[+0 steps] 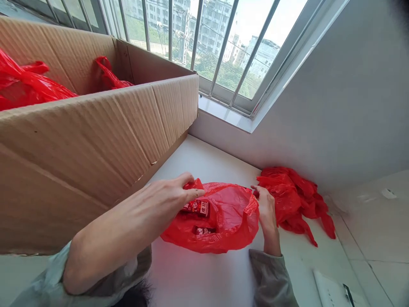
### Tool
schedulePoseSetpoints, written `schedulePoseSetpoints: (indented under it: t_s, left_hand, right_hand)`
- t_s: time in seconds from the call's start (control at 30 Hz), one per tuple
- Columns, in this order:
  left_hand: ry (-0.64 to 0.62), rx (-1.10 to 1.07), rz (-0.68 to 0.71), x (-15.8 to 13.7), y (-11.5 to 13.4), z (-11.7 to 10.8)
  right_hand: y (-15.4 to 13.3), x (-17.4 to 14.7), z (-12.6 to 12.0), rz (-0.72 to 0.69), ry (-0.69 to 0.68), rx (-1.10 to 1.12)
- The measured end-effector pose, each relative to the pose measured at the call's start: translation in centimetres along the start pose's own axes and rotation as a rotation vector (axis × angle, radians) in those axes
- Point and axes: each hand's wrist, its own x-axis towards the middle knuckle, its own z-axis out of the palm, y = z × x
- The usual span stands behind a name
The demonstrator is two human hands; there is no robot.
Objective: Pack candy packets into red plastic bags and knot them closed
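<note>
A red plastic bag (223, 245) lies on the white tabletop with its mouth spread wide. My left hand (183, 189) pinches the rim on the left side between thumb and fingers. On the right, my right hand (264, 202) grips the opposite rim, its fingers partly hidden by the plastic. Down in the bag are small dark red printed packets, one packet (203, 208) under my left hand and another packet (204, 230) nearer to me. White characters show on both.
A large cardboard box (96, 140) stands at the left, with tied red bags (32, 83) inside. Loose red plastic bags (294, 200) lie heaped against the wall at the right. A barred window (211, 47) is behind; a white flat object (332, 290) lies at lower right.
</note>
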Motion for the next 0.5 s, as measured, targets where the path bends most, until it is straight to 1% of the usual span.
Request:
schedulePoseSetpoints:
  t_s: [0.1,0.13,0.17,0.2,0.23,0.27,0.3,0.33,0.37,0.4,0.43,0.5]
  left_hand:
    - [0.011,-0.004,-0.01,-0.7,0.1,0.0]
    - [0.025,0.0,-0.014,-1.0,0.2,0.0]
    - [0.036,0.003,-0.019,-1.3,0.4,0.1]
    - [0.052,0.007,-0.027,-1.6,0.6,0.2]
    - [0.071,0.013,-0.043,-1.9,0.8,0.3]
    - [0.08,0.02,-0.064,-2.1,1.0,0.3]
    - [0.081,0.024,-0.078,-2.3,1.2,0.4]
    - [0.076,0.027,-0.086,-2.3,1.3,0.4]
    - [0.068,0.029,-0.095,-2.3,1.3,0.5]
    - [0.059,0.03,-0.095,-2.3,1.3,0.5]
    - [0.051,0.029,-0.091,-2.2,1.2,0.5]
    - [0.059,0.028,-0.081,-1.8,0.9,0.6]
  right_hand:
    - [-3.6,-2.3,-2.6,-0.133,0.2,-0.044]
    - [-5.2,-3.5,-3.4,-0.225,0.32,-0.029]
    - [-6.9,-5.0,-3.9,-0.323,0.401,0.01]
    - [-8.5,-6.4,-4.2,-0.44,0.382,0.077]
    - [-9.9,-7.8,-4.0,-0.56,0.275,0.165]
    - [-11.0,-8.9,-3.4,-0.662,0.104,0.23]
    - [-11.8,-9.8,-2.4,-0.705,-0.116,0.227]
    - [-12.1,-10.3,-0.9,-0.707,-0.329,0.141]
    - [-12.1,-10.5,0.8,-0.701,-0.497,-0.006]
    - [-11.7,-10.3,2.6,-0.691,-0.611,-0.194]
    - [-11.2,-9.9,4.4,-0.684,-0.684,-0.371]
    - [-9.8,-8.8,7.5,-0.656,-0.682,-0.487]
